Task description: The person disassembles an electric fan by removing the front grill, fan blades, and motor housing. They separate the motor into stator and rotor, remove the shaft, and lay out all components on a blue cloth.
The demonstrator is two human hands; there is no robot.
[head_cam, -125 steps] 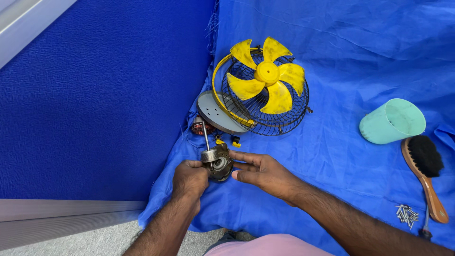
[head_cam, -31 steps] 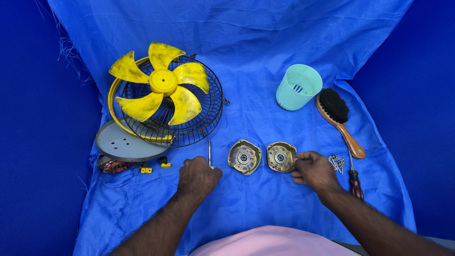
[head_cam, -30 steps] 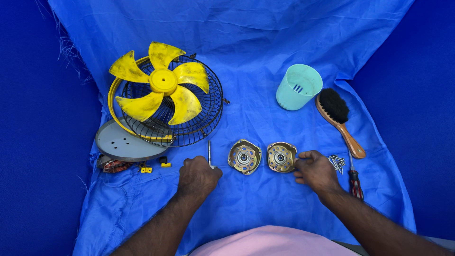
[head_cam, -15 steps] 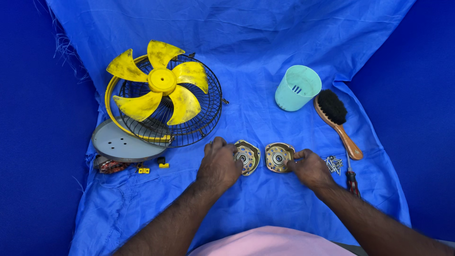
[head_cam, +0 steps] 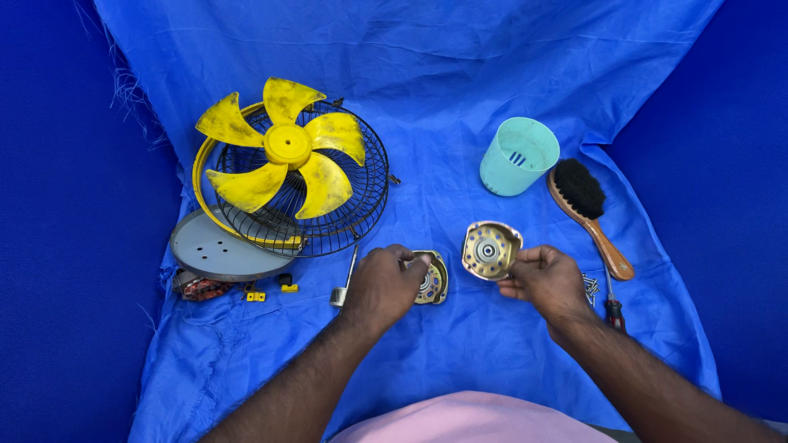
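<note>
A single head-worn view looks steeply down from close above the blue cloth [head_cam: 460,74]. It faces forward past both forearms, which enter from the bottom edge. The left hand [head_cam: 382,287] and right hand [head_cam: 546,279] sit just below centre.

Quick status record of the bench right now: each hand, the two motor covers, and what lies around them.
left hand: resting on the left motor cover, which lies on the blue cloth
right hand: pinching the right motor cover at its edge, tilted up
shaft piece: on the cloth beside the left hand
fan blade: yellow, lying on the wire guard
grey round plate: below the guard
cup: teal, tipped over
brush: right of the cup
screws: by the right hand
screwdriver: red handle, partly hidden
</note>
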